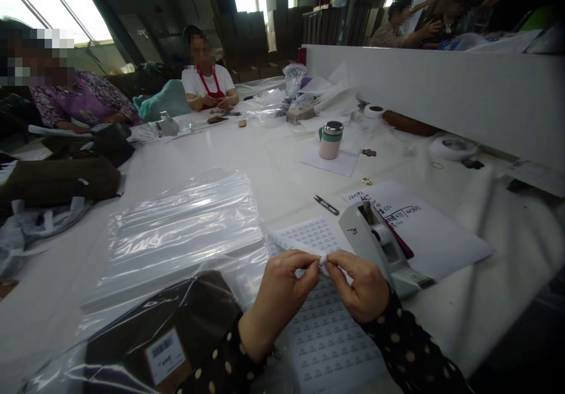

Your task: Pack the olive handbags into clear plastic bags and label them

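Observation:
My left hand (285,291) and my right hand (359,282) meet fingertip to fingertip, both closed in a pinch on a small white label (323,261). Most of that label is hidden by my fingers. Beneath them lies a sheet of printed labels (333,329) in rows, with another printed sheet (313,235) just beyond. A grey tape dispenser (364,235) stands beside my right hand. Left of my left forearm, a dark olive bag (132,335) lies in clear plastic, with a barcode tag (165,356) showing.
Clear plastic bags (185,223) are stacked at left-centre. Thread snips (326,204) and a handwritten paper (432,229) lie near the dispenser. A pink and green mug (331,140) stands farther back. Two co-workers sit across the table; a white partition (432,88) runs along the right.

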The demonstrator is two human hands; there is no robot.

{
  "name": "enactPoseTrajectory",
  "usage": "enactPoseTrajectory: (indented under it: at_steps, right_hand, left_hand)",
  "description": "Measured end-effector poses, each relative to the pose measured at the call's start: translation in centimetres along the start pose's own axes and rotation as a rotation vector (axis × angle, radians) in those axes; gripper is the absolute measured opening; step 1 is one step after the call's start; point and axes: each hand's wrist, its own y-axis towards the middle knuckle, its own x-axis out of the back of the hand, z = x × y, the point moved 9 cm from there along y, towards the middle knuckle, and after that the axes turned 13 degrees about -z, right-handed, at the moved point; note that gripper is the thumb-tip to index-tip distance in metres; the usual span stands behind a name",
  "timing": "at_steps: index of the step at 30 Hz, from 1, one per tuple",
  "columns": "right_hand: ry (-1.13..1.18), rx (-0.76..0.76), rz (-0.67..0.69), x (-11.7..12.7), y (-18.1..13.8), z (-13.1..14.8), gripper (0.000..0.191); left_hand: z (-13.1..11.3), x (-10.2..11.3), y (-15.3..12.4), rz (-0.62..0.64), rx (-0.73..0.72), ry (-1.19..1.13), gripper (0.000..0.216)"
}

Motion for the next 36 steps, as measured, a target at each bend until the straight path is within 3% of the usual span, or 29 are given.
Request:
enactPoseTrajectory:
  at_steps: [19, 23, 26, 29, 31, 33, 36]
  right_hand:
    - [-0.008, -0.046, 0.028, 0.2, 0.1, -0.8, 0.017]
    - [-0.025, -0.160, 0.054, -0.2, 0.2, -3.1, 0.020]
    - [-0.272, -0.262, -0.057, 1.4, 0.8, -5.1, 0.026]
    - [-0.472, -0.187, -0.359, 4.4, 1.3, -2.1, 0.041]
    - [-0.277, -0.223, -0.424, 4.3, 0.7, 0.8, 0.040]
    - [0.084, -0.358, -0.307, 1.7, -0.4, 3.3, 0.030]
    - [0.477, -0.505, -0.107, -2.8, -2.1, 6.9, 0.027]
  left_hand:
    - [1.8, -0.6, -0.3, 0.024, 0.162, -0.171, 0.018]
    - [3.5, -0.2, -0.1, -0.072, 0.242, -0.148, 0.020]
    - [4.0, 1.9, 0.4, -0.210, 0.261, -0.114, 0.022]
    - [1.4, 5.9, 0.3, -0.385, 0.056, 0.018, 0.016]
    - [-1.9, 8.4, -0.7, -0.468, -0.197, 0.149, 0.009]
    - [-4.8, 10.1, -2.5, -0.503, -0.414, 0.283, 0.011]
    - [-7.4, 12.1, -5.5, -0.507, -0.587, 0.442, 0.020]
